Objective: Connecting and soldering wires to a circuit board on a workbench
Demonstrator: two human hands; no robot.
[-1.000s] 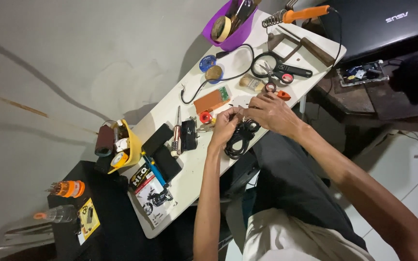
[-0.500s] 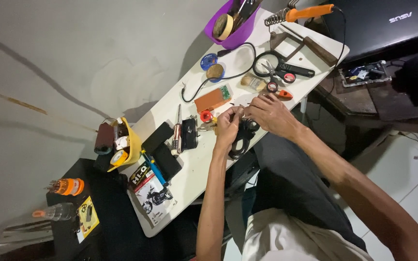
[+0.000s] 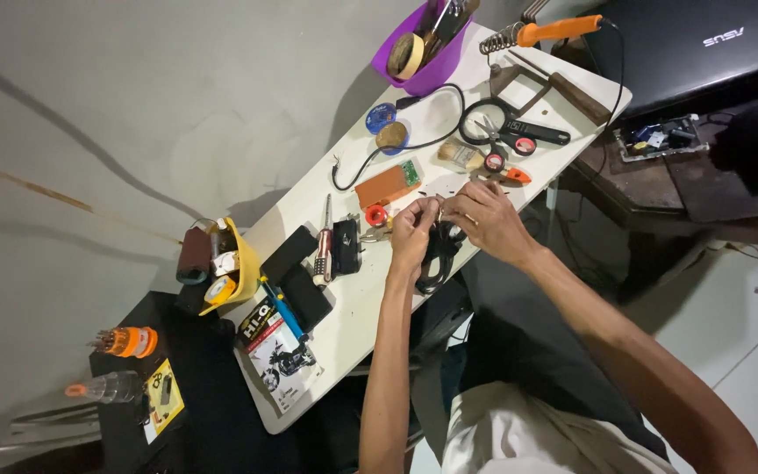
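My left hand point(image 3: 412, 233) and my right hand point(image 3: 482, 219) meet over the white table point(image 3: 357, 303), fingertips pinched together on something small that I cannot make out. Under them lies a black tool with looped handles point(image 3: 434, 261). Just left of my left hand sit a small red round part point(image 3: 376, 214), an orange circuit board point(image 3: 385, 185) and a small black box point(image 3: 346, 247).
A purple cup of tools point(image 3: 423, 53), an orange-handled soldering iron point(image 3: 546, 32), scissors point(image 3: 519, 133), a black cable point(image 3: 379, 154) and a brush point(image 3: 460, 154) fill the far end. A screwdriver point(image 3: 322, 246), yellow bowl point(image 3: 225, 268) and printed packet point(image 3: 278, 351) lie left. A dark laptop point(image 3: 704, 44) stands right.
Both hands have stayed pinched together at the same spot on the table; the view has shifted slightly, nothing else has visibly moved.
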